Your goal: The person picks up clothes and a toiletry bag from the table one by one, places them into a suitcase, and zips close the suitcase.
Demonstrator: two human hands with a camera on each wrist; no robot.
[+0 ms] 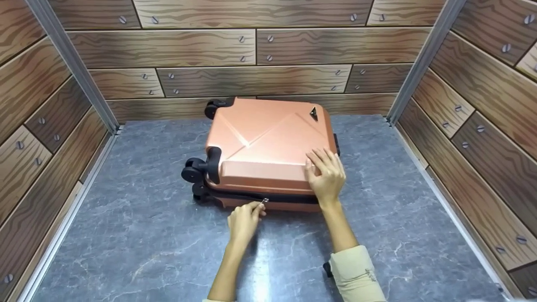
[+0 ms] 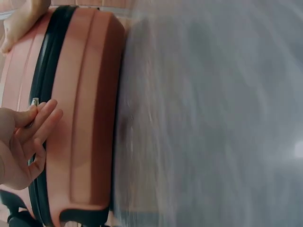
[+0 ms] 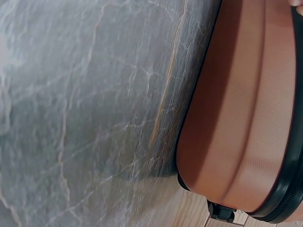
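Observation:
A copper-pink hard-shell suitcase (image 1: pixel 268 134) lies flat on the floor, its black wheels (image 1: pixel 194 170) toward the left. Along the near side runs a black zipper (image 1: pixel 293 198). My left hand (image 1: pixel 244 220) pinches the small metal zipper pull (image 2: pixel 35 101) between thumb and forefinger, about midway along that side; in the left wrist view its other fingers extend over the lower shell. With fingers spread, my right hand (image 1: pixel 327 174) rests on the top near edge, close to the right corner. The right wrist view shows mostly the suitcase's side (image 3: pixel 236 104).
Grey marble-patterned floor (image 1: pixel 147 251) surrounds the suitcase. Wood-plank patterned walls (image 1: pixel 205 48) stand at the back, left and right, with metal corner posts (image 1: pixel 79 67). The suitcase's far side lies close to the back wall.

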